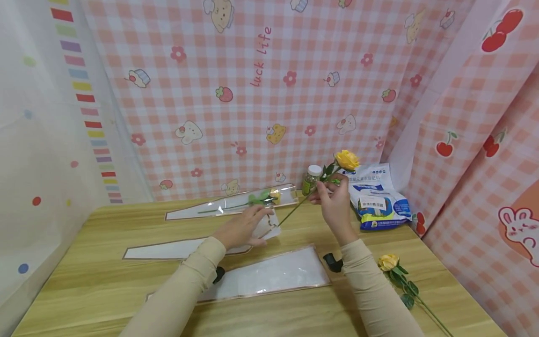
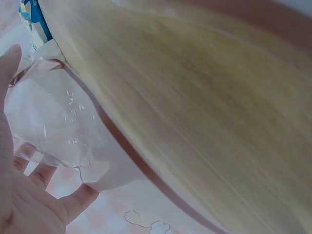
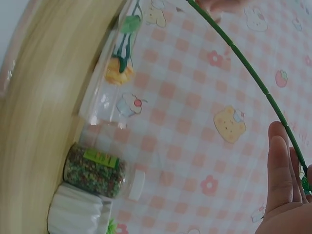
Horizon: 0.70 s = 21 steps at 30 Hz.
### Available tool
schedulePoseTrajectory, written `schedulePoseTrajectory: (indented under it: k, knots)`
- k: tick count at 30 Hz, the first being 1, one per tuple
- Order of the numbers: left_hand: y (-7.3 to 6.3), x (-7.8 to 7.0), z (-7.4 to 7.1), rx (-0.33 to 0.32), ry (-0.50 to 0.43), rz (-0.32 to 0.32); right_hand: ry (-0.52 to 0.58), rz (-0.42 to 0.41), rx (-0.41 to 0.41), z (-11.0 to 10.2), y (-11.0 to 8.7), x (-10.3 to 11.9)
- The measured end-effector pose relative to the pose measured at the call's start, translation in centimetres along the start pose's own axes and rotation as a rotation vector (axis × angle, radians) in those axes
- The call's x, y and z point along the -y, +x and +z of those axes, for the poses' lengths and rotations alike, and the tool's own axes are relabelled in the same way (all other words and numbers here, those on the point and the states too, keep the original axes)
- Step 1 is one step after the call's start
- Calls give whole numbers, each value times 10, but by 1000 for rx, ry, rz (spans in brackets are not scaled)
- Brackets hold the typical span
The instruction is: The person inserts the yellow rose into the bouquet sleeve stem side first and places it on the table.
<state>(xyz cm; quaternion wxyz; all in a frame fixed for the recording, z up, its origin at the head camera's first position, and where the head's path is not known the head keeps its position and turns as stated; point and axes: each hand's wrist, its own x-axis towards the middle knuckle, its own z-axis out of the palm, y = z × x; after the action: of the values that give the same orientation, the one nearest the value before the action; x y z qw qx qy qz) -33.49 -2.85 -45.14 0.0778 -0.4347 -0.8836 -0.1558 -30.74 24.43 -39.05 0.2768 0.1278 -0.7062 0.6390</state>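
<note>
Pinching the yellow rose [image 1: 347, 160] by its stem [image 1: 296, 208], right hand [image 1: 335, 203] has the tip at the middle sleeve [image 1: 157, 249] mouth; can't tell if inside. Left hand [image 1: 241, 229] grips that mouth. Far rose [image 1: 275, 195] already sleeved; loose rose [image 1: 388, 262] and near sleeve [image 1: 269, 276] look left to do.

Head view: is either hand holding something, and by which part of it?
The right hand holds a yellow rose by its upper stem, near the leaves. The left hand holds a plastic sleeve by its wide end.
</note>
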Motion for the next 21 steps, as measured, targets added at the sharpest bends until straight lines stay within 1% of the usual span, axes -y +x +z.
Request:
schedulePoseTrajectory:
  k: [4, 9, 13, 16, 21]
  knots:
    - [0, -1, -1, -6, -14, 5, 12, 9, 15, 7, -3, -4]
    - [0, -1, -4, -21, -48, 2, 21, 48, -5, 14, -6, -5]
    - [2, -2, -5, -29, -64, -13, 55, 121, -28, 18, -7, -9]
    - [3, -4, -7, -25, -72, -25, 81, 194, -40, 21, -9, -13]
    - [4, -7, -7, -41, -70, -21, 128, 280, -63, 29, -14, -22]
